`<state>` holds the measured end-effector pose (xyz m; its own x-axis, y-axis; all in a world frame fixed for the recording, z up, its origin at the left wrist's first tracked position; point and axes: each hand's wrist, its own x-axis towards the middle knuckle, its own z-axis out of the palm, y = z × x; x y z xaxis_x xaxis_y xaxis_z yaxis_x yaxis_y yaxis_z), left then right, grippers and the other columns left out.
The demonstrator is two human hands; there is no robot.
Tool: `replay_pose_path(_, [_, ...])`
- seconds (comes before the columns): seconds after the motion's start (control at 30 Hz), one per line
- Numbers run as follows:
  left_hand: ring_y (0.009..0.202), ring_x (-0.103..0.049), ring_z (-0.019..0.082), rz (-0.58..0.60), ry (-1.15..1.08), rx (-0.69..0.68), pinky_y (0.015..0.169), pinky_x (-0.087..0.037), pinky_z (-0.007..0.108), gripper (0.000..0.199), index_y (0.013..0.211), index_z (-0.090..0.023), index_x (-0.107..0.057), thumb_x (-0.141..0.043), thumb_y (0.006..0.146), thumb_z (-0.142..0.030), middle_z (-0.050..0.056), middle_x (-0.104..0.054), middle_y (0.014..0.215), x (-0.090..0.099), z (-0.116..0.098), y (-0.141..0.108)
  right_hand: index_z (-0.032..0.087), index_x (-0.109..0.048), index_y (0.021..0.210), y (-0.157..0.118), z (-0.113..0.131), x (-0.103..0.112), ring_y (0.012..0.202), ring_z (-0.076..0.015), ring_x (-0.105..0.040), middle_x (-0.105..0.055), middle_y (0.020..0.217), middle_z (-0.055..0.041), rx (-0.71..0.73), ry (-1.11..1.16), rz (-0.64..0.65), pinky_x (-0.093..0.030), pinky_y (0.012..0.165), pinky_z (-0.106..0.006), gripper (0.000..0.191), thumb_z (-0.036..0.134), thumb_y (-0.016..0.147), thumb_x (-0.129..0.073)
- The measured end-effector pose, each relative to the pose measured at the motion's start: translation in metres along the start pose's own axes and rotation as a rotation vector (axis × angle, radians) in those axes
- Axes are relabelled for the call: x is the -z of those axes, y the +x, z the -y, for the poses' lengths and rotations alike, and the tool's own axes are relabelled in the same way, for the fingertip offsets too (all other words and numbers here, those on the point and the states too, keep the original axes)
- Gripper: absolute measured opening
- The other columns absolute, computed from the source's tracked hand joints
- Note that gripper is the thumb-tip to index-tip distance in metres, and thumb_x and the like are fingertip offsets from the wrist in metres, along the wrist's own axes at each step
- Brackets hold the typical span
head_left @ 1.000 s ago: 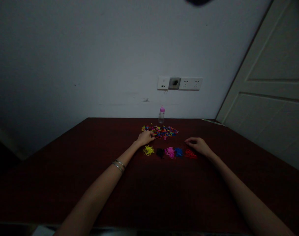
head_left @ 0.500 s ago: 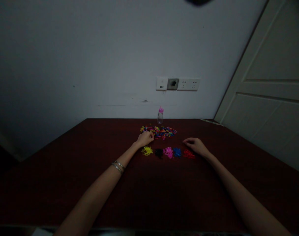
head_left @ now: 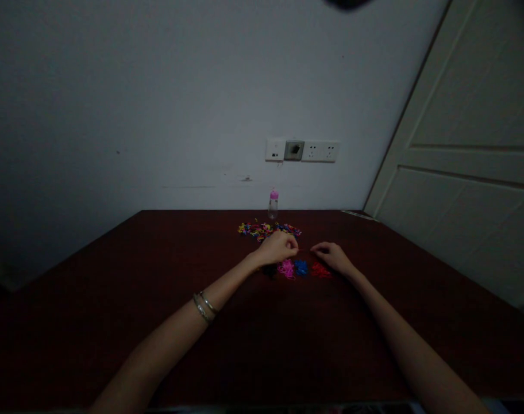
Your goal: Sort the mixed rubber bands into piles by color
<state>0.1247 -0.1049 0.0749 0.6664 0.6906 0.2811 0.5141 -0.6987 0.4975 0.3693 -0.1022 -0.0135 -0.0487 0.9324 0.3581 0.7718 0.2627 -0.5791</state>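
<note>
My left hand (head_left: 280,247) is closed in a pinch over the middle of the table. From its fingertips a thin red rubber band (head_left: 301,250) sticks out toward the right. Facing it, my right hand (head_left: 333,256) has its thumb and fingers drawn together, just above the red rubber bands (head_left: 321,270); whether anything is between those fingers is too small to see. Nearer me lie a blue pile (head_left: 301,267), a pink pile (head_left: 286,268) and a black pile (head_left: 269,270), partly behind my left wrist. The yellow pile is hidden by my left arm.
A heap of mixed-colour rubber bands (head_left: 255,231) spreads behind my left hand. Beyond it a clear bottle with a pink cap (head_left: 273,206) stands by the wall. Sockets (head_left: 320,152) are on the wall, and a pale door (head_left: 464,172) is at the right.
My left hand has moved right from beside the mixed heap toward my right hand, with a red rubber band now showing at its fingertips. The view has shifted slightly; the right hand stays near the red pile.
</note>
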Motion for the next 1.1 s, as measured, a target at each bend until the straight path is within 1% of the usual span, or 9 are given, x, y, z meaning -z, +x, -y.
replay_pose_path(0.1, [0.063,-0.055,0.012,0.077,0.069,-0.055,0.059,-0.040,0.021,0.020,0.082,-0.019,-0.070,-0.054,0.072,-0.024,0.001,-0.064,0.070,-0.015,-0.025,-0.002,0.018,-0.071,0.082,0.000,0.003,0.001,0.085,-0.0198,-0.063,-0.070,0.089,-0.0054,0.013,0.008,-0.004,-0.045,0.083,-0.031,0.024,0.021,0.070,-0.050])
replay_pose_path(0.2, [0.071,-0.059,0.015,0.131,0.176,-0.076,0.066,-0.043,0.025,0.019,0.082,-0.021,-0.069,-0.053,0.074,-0.024,0.004,-0.066,0.078,-0.029,-0.039,0.000,0.018,-0.071,0.081,-0.001,0.007,0.002,0.083,-0.0204,-0.063,-0.071,0.087,-0.0060,0.008,0.029,-0.006,-0.046,0.081,-0.031,0.024,0.020,0.070,-0.051])
replay_pose_path(0.33, [0.084,-0.061,0.020,0.188,0.229,-0.082,0.072,-0.046,0.030,0.022,0.093,-0.024,-0.067,-0.054,0.076,-0.028,0.006,-0.066,0.091,-0.044,-0.043,0.002,0.018,-0.071,0.080,-0.002,0.011,0.003,0.083,-0.0203,-0.063,-0.070,0.087,-0.0058,-0.016,0.047,-0.002,-0.047,0.080,-0.030,0.023,0.020,0.070,-0.051])
replay_pose_path(0.47, [0.087,-0.060,0.020,0.191,0.213,-0.070,0.073,-0.045,0.028,0.032,0.106,-0.026,-0.063,-0.056,0.076,-0.033,0.005,-0.066,0.095,-0.042,-0.034,0.001,0.019,-0.071,0.080,-0.002,0.011,0.003,0.084,-0.0195,-0.063,-0.070,0.088,-0.0050,-0.013,0.017,0.004,-0.047,0.080,-0.030,0.023,0.019,0.070,-0.051])
replay_pose_path(0.57, [0.080,-0.060,0.017,0.132,0.166,-0.046,0.069,-0.044,0.024,0.031,0.105,-0.024,-0.064,-0.056,0.076,-0.032,0.003,-0.067,0.088,-0.029,-0.015,0.002,0.020,-0.071,0.081,-0.001,0.009,0.001,0.084,-0.0189,-0.062,-0.070,0.089,-0.0045,0.002,-0.012,0.000,-0.046,0.082,-0.030,0.024,0.018,0.070,-0.050])
replay_pose_path(0.63, [0.074,-0.059,0.015,0.070,0.135,0.002,0.065,-0.043,0.023,0.030,0.101,-0.021,-0.066,-0.055,0.076,-0.033,0.003,-0.066,0.083,-0.017,0.006,0.004,0.019,-0.071,0.082,-0.001,0.007,0.000,0.084,-0.0187,-0.062,-0.069,0.089,-0.0047,-0.001,-0.019,-0.005,-0.046,0.082,-0.030,0.024,0.019,0.070,-0.050])
replay_pose_path(0.8, [0.065,-0.055,0.013,-0.164,0.048,0.197,0.062,-0.040,0.022,0.029,0.087,-0.015,-0.071,-0.051,0.076,-0.032,0.003,-0.066,0.073,0.012,0.075,0.007,0.019,-0.071,0.082,-0.001,0.003,-0.001,0.085,-0.0181,-0.062,-0.068,0.092,-0.0051,-0.010,-0.005,0.000,-0.045,0.082,-0.030,0.023,0.018,0.071,-0.050])
replay_pose_path(0.93, [0.061,-0.054,0.013,-0.345,-0.044,0.377,0.057,-0.037,0.020,0.030,0.080,-0.011,-0.071,-0.048,0.077,-0.029,0.003,-0.063,0.062,0.028,0.124,-0.006,0.019,-0.070,0.082,-0.001,0.002,-0.002,0.086,-0.0177,-0.061,-0.067,0.091,-0.0047,0.011,0.014,0.003,-0.045,0.083,-0.030,0.022,0.017,0.071,-0.050])
replay_pose_path(1.1, [0.051,-0.050,0.012,-0.501,-0.175,0.549,0.053,-0.036,0.021,0.030,0.076,-0.011,-0.070,-0.046,0.076,-0.028,0.000,-0.055,0.048,0.036,0.156,-0.025,0.020,-0.070,0.082,-0.001,0.002,-0.003,0.087,-0.0176,-0.061,-0.067,0.091,-0.0046,0.057,0.036,-0.001,-0.045,0.083,-0.031,0.023,0.017,0.071,-0.050])
